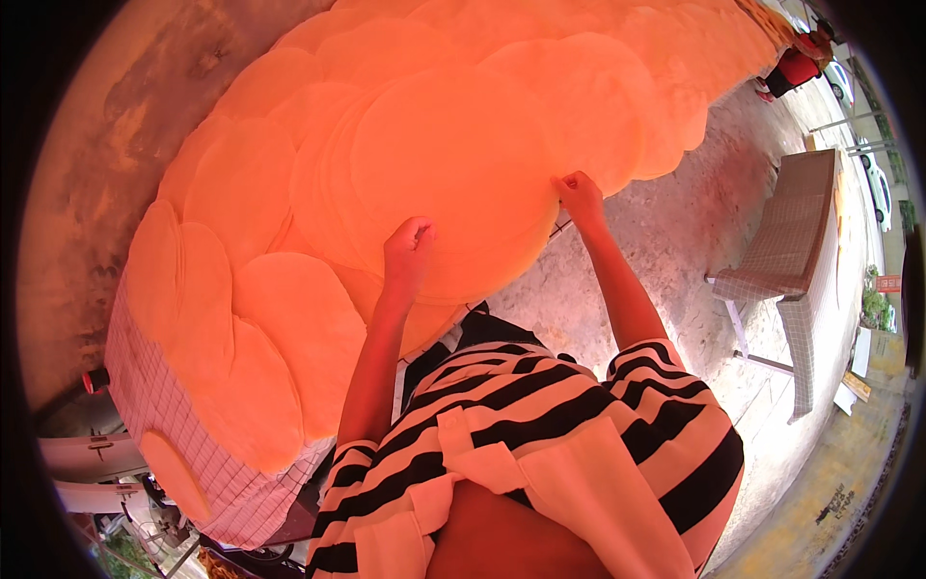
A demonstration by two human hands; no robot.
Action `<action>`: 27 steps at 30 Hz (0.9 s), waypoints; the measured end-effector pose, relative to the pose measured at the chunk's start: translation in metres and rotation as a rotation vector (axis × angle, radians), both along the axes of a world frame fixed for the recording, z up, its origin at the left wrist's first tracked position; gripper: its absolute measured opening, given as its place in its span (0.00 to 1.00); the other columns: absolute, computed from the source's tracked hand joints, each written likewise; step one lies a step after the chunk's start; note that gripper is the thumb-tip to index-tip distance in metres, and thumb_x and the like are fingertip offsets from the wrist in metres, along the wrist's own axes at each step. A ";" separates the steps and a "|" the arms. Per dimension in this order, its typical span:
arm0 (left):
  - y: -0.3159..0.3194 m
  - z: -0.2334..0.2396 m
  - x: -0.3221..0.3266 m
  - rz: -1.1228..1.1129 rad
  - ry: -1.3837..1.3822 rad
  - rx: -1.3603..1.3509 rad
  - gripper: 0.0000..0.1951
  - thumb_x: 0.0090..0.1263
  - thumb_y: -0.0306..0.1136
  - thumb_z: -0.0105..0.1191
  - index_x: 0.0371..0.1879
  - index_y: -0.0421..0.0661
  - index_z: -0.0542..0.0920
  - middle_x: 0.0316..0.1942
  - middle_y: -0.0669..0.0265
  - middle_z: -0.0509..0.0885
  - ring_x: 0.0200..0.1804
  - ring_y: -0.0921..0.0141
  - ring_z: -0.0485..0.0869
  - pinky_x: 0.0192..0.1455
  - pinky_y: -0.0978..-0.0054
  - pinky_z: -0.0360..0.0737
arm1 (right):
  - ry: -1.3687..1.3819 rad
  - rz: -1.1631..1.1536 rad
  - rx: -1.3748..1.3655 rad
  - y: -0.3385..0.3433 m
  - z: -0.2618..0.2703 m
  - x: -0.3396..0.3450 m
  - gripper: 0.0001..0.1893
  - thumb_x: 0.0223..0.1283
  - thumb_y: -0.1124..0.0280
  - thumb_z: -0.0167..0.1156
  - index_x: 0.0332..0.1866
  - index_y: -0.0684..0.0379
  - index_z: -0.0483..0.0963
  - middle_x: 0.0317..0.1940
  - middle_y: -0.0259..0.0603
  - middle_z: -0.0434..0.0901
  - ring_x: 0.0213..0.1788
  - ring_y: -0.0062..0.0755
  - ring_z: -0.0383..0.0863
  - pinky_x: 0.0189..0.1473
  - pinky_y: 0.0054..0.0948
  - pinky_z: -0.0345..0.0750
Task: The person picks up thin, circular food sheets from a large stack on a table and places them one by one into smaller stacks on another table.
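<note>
A broad heap of large, thin, round flatbread-like sheets lies overlapping before me, all tinted orange by the light. On top of the nearest stack rests one wide round sheet [463, 152]. My right hand [581, 199] pinches that sheet's right edge between thumb and fingers. Over its lower left part is my left hand [409, 250], fingers curled in; whether it grips the sheet's edge is hidden. Left of my left arm, more folded or overlapping sheets [300, 318] spread across a checked cloth [253, 499].
A table under a checked cover [788, 210] stands to the right on the concrete floor [651, 224]. At the upper right is another person [796, 69], with parked cars [877, 184] beyond. A stained wall or floor surface [94, 181] runs along the left. One loose round piece [175, 474] lies lower left.
</note>
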State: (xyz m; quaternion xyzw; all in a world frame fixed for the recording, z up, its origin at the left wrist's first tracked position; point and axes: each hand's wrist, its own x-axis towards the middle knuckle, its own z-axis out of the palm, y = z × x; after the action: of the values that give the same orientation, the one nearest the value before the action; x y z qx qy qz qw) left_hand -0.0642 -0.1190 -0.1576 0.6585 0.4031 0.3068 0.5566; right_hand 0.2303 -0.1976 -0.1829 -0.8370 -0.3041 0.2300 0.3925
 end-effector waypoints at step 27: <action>0.010 0.007 0.124 -0.032 0.027 -0.011 0.10 0.68 0.31 0.46 0.27 0.39 0.76 0.20 0.72 0.73 0.24 0.79 0.69 0.26 0.79 0.65 | 0.556 -0.037 0.476 0.015 0.007 -0.051 0.17 0.60 0.60 0.56 0.40 0.67 0.69 0.32 0.41 0.78 0.33 0.26 0.79 0.32 0.22 0.75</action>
State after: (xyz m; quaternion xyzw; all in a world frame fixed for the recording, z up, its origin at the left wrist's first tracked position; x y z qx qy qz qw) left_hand 0.0600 -0.1091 -0.1509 0.6658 0.4017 0.2867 0.5596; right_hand 0.1788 -0.1825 -0.1762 -0.6330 -0.2153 0.3645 0.6481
